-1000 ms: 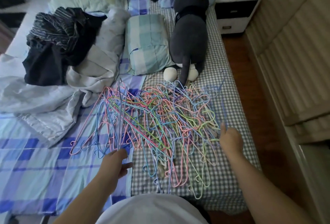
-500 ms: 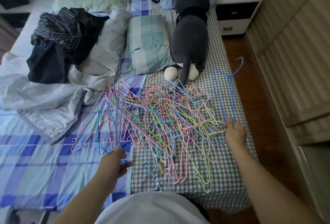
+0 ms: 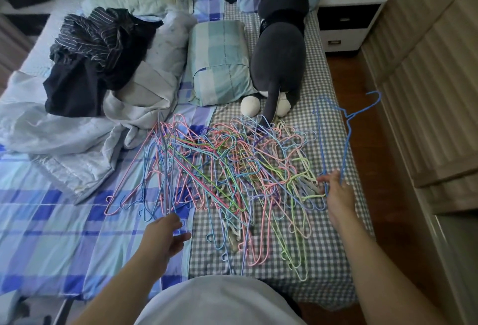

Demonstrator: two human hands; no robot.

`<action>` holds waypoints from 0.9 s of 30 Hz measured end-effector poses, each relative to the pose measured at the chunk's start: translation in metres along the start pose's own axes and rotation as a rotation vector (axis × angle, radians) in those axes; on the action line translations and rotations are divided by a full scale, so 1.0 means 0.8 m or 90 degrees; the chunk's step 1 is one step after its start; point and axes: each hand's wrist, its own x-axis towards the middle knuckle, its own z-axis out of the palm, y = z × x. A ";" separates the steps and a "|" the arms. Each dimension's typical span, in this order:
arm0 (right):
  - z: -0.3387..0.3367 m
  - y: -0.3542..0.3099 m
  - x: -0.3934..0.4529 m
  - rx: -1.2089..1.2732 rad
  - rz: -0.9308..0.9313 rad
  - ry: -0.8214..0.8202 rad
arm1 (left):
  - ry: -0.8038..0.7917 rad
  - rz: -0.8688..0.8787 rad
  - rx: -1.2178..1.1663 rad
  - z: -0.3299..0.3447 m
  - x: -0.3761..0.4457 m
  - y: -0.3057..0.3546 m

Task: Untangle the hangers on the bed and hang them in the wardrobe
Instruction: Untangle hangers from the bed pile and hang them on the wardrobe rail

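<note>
A tangled heap of thin coloured wire hangers [image 3: 227,169] lies across the middle of the bed [image 3: 331,260]. My right hand [image 3: 336,192] is at the heap's right edge and grips the bottom of a blue hanger [image 3: 348,133], which stands tilted up with its hook toward the wardrobe side. My left hand [image 3: 165,236] is at the heap's near-left edge, fingers curled round a few hangers that rise up from it. The wardrobe [image 3: 426,78] shows as ribbed beige doors along the right.
A grey plush cat [image 3: 282,53] and a green checked pillow [image 3: 219,60] lie just behind the heap. Crumpled dark clothes [image 3: 98,55] and a pale duvet [image 3: 51,138] fill the left. A white nightstand [image 3: 349,19] stands far right, with a narrow wooden floor strip [image 3: 375,169] beside the bed.
My right hand has pulled a blue hanger out of the heap's right side and lifted it, hook swinging toward the wardrobe. My left hand has stayed at the near-left edge.
</note>
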 end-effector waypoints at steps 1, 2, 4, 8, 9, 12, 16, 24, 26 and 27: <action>0.000 0.000 0.000 -0.009 -0.002 0.002 | 0.000 -0.001 -0.002 0.002 -0.001 0.001; 0.000 0.000 0.001 -0.009 -0.009 0.003 | -0.002 0.000 -0.001 0.004 -0.001 0.002; 0.000 -0.004 0.002 -0.010 -0.008 -0.008 | 0.000 -0.001 0.003 0.007 -0.001 0.003; -0.001 -0.016 0.001 -0.037 -0.006 -0.045 | 0.006 -0.005 0.015 0.010 0.000 0.006; -0.002 -0.017 0.001 -0.037 0.005 -0.051 | 0.005 -0.005 0.017 0.010 0.000 0.006; 0.000 -0.018 0.000 -0.036 0.053 -0.063 | 0.001 -0.001 0.020 0.009 0.001 0.005; 0.005 -0.009 -0.001 -0.055 0.094 -0.086 | 0.001 -0.001 0.017 0.006 0.001 0.004; 0.019 -0.006 -0.012 -0.095 0.083 -0.019 | 0.015 -0.005 0.019 0.005 0.005 0.003; 0.018 -0.006 -0.008 -0.116 0.077 -0.005 | 0.011 -0.002 0.021 0.005 0.005 0.003; 0.016 -0.007 -0.006 -0.120 0.069 0.007 | 0.007 0.001 0.025 0.005 0.005 0.002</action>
